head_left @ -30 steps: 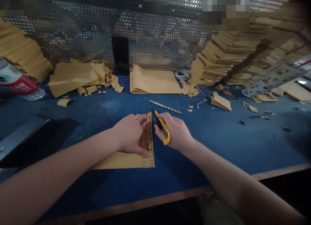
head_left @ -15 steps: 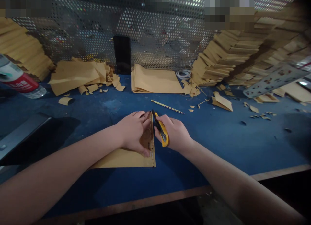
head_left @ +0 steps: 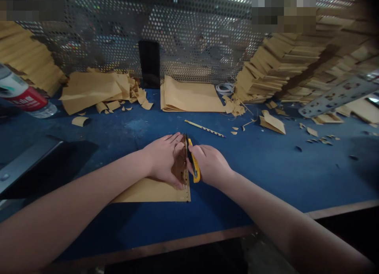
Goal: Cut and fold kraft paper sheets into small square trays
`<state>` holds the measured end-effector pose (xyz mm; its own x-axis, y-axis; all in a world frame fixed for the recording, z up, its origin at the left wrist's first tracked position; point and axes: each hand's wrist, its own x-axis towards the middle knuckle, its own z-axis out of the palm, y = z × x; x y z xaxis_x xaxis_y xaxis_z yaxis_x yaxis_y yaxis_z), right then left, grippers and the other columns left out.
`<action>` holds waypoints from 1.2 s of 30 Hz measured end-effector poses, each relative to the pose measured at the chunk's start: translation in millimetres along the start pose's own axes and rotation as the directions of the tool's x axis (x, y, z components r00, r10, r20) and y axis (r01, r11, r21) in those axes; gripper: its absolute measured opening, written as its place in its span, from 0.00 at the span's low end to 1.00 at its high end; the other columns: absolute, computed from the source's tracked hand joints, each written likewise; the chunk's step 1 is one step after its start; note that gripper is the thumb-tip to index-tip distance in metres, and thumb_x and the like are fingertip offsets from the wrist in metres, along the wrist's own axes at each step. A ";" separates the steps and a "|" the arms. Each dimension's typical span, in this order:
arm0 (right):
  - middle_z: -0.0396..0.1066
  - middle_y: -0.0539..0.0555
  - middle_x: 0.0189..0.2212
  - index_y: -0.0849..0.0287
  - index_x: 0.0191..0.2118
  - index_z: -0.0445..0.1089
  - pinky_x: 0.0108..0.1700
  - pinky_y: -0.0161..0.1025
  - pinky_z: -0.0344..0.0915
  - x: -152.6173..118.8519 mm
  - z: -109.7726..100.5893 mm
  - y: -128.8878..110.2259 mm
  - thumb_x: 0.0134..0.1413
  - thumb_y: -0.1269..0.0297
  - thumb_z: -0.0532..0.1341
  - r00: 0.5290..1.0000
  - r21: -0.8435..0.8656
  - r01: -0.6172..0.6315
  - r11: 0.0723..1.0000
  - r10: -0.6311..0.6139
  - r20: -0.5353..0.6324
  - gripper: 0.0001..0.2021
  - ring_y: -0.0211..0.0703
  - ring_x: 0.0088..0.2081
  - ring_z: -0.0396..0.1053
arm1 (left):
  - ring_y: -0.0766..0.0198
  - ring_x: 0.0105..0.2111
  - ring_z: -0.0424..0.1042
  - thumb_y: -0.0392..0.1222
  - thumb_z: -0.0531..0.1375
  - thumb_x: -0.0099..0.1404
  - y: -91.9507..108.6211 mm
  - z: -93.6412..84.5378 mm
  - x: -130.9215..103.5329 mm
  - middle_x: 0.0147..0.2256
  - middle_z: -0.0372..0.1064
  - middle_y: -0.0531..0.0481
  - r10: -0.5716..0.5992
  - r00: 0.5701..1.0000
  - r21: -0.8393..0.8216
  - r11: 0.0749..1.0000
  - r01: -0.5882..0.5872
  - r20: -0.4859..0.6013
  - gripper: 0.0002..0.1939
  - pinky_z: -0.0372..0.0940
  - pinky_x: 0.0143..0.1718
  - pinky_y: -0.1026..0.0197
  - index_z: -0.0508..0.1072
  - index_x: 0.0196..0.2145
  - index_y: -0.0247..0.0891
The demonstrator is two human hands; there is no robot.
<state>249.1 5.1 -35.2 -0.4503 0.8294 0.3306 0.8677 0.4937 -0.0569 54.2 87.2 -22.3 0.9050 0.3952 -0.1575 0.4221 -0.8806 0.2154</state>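
Observation:
A sheet of brown kraft paper (head_left: pixel 145 192) lies on the blue table, its left part under my left forearm. My left hand (head_left: pixel 162 157) presses down with fingers spread on a clear plastic ruler (head_left: pixel 185 189), which lies along the paper's right edge. Held in my right hand (head_left: pixel 215 163) is a yellow and black utility knife (head_left: pixel 196 172). Its front end is at the top of the ruler's right edge, by my left fingertips; the blade tip is too small to make out.
A pencil (head_left: pixel 205 128) lies beyond my hands. Folded brown paper (head_left: pixel 191 96), a black phone (head_left: pixel 149 64) and paper scraps stand or lie along the perforated metal screen. A water bottle (head_left: pixel 26 96) is at the left, stacked paper (head_left: pixel 281 64) at the right.
My right hand has brought the knife closer against the ruler's edge and turned it more in line with it. The fingers of my left hand lie straighter on the ruler.

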 end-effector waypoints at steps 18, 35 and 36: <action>0.70 0.57 0.28 0.59 0.37 0.62 0.34 0.42 0.64 -12.2 -5.8 -13.2 0.53 0.73 0.54 0.998 0.054 -0.049 0.997 0.047 0.045 0.06 0.48 0.31 0.68 | 0.42 0.69 0.36 0.80 0.56 0.44 1.2 0.6 0.7 0.69 0.33 0.28 0.009 1.000 0.021 1.000 -0.009 0.007 0.72 0.37 0.68 0.50 0.40 0.68 0.20; 0.72 0.60 0.32 0.67 0.47 0.65 0.41 0.48 0.70 -34.7 -13.1 -36.2 0.56 0.74 0.54 0.996 0.088 -0.047 0.995 0.039 0.083 0.12 0.52 0.35 0.71 | 0.44 0.70 0.34 0.72 0.56 0.52 2.6 -4.0 0.7 0.70 0.27 0.33 -0.010 0.997 0.061 0.998 0.006 0.071 0.65 0.38 0.68 0.48 0.36 0.68 0.19; 0.72 0.61 0.32 0.68 0.47 0.65 0.41 0.48 0.70 -36.5 -13.3 -37.8 0.57 0.74 0.54 0.997 0.094 -0.042 0.995 0.034 0.076 0.12 0.52 0.36 0.71 | 0.44 0.70 0.33 0.72 0.56 0.52 3.1 -4.2 0.8 0.70 0.27 0.33 -0.013 0.997 0.062 0.998 0.009 0.076 0.65 0.37 0.68 0.48 0.36 0.68 0.20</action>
<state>235.5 -47.3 -32.6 -0.4348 0.8634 0.2560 0.8620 0.4813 -0.1592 56.5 85.8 -17.7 0.8925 0.3858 -0.2335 0.4257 -0.8918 0.1536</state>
